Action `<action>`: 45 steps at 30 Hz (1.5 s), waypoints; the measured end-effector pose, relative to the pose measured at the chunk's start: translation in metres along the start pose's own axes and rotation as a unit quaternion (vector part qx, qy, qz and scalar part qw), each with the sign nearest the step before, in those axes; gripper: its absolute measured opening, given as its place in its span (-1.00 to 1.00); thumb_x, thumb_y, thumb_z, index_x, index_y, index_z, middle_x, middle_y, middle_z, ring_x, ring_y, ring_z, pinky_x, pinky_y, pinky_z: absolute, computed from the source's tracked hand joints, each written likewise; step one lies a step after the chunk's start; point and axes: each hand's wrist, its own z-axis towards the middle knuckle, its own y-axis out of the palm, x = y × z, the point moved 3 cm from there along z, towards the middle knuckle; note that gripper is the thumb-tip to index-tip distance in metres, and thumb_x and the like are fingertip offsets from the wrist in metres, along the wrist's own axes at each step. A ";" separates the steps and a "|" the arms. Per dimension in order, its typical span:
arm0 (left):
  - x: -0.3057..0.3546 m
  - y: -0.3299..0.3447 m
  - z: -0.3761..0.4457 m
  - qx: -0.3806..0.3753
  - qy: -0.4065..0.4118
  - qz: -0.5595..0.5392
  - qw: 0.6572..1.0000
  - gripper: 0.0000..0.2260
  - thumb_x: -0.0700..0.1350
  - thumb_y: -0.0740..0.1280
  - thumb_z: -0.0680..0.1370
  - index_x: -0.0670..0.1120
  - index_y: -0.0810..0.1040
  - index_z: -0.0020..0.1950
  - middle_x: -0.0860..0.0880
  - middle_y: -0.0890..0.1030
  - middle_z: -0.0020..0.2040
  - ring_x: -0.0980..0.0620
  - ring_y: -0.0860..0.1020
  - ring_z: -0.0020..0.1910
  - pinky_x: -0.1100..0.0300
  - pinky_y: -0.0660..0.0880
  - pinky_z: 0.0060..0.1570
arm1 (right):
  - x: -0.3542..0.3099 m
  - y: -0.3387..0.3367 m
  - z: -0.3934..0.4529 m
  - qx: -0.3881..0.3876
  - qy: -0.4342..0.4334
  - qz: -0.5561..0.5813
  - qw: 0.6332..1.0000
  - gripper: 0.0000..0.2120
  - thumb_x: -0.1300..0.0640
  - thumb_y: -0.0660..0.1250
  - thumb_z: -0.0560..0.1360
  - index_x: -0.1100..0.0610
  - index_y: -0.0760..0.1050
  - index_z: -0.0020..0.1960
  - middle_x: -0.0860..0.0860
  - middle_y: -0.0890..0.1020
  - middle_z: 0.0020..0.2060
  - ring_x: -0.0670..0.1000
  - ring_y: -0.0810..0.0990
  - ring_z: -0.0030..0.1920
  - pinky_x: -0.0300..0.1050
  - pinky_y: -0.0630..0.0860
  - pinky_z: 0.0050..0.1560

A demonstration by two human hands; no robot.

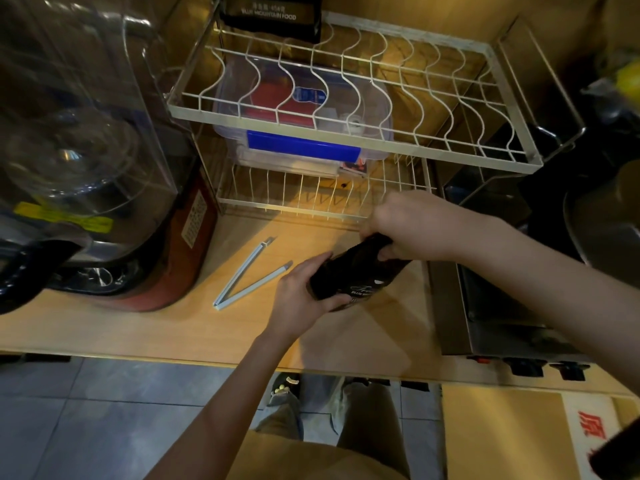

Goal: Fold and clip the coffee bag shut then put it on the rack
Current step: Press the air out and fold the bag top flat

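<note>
Both hands grip a dark coffee bag (353, 275) on the tabletop (138, 330): the left hand (304, 292) wraps its lower end, the right hand (412, 230) closes over its top, so the bag's long axis runs diagonally between them. An open clip (247, 277) lies just beyond the left hand, nearer it than the right. The rack (346, 133) stands beyond both hands, nothing between.

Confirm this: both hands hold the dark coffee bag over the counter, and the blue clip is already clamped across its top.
Not quite. The head view shows the left hand and right hand holding the coffee bag, but the blue clip lies open in a V on the counter, left of the bag, not clamped on it.
</note>
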 end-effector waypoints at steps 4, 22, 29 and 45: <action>-0.005 0.001 0.001 0.001 -0.008 -0.059 0.998 -0.46 -0.11 0.50 0.30 -0.12 0.47 0.26 -0.01 0.55 0.20 0.24 0.46 0.15 0.35 0.41 0.21 | 0.000 0.000 -0.002 0.073 -0.009 0.012 0.997 -0.80 0.09 0.24 0.51 0.05 0.53 0.10 0.02 0.64 -0.06 0.02 0.56 0.03 -0.04 0.48 0.04; 0.007 -0.005 0.025 0.056 -0.090 -0.256 0.961 -0.86 -0.29 0.34 0.43 -0.21 0.61 -0.03 0.17 0.69 -0.28 0.20 0.63 -0.27 0.37 0.54 -0.25 | 0.022 0.014 -0.003 0.187 0.029 0.146 0.971 -0.80 0.08 0.28 0.49 0.10 0.57 0.07 0.05 0.67 -0.07 0.04 0.61 -0.04 0.06 0.53 0.01; -0.002 -0.011 0.029 0.093 -0.140 -0.342 0.925 -0.92 -0.28 0.32 0.45 -0.20 0.61 -0.15 0.06 0.68 -0.40 0.12 0.62 -0.34 0.29 0.57 -0.31 | 0.052 0.043 -0.022 0.199 0.115 0.552 0.801 -0.58 0.09 0.47 0.28 -0.07 0.49 0.10 -0.21 0.57 -0.03 -0.26 0.56 0.00 -0.42 0.52 -0.08; -0.005 -0.020 0.026 0.039 -0.153 -0.293 0.943 -0.91 -0.30 0.32 0.43 -0.18 0.58 -0.24 0.10 0.67 -0.41 0.21 0.59 -0.34 0.40 0.51 -0.30 | 0.027 0.152 0.004 0.189 0.179 0.718 0.646 -0.43 0.21 0.61 0.09 0.04 0.52 0.06 0.04 0.63 0.07 0.03 0.57 0.14 0.11 0.52 0.17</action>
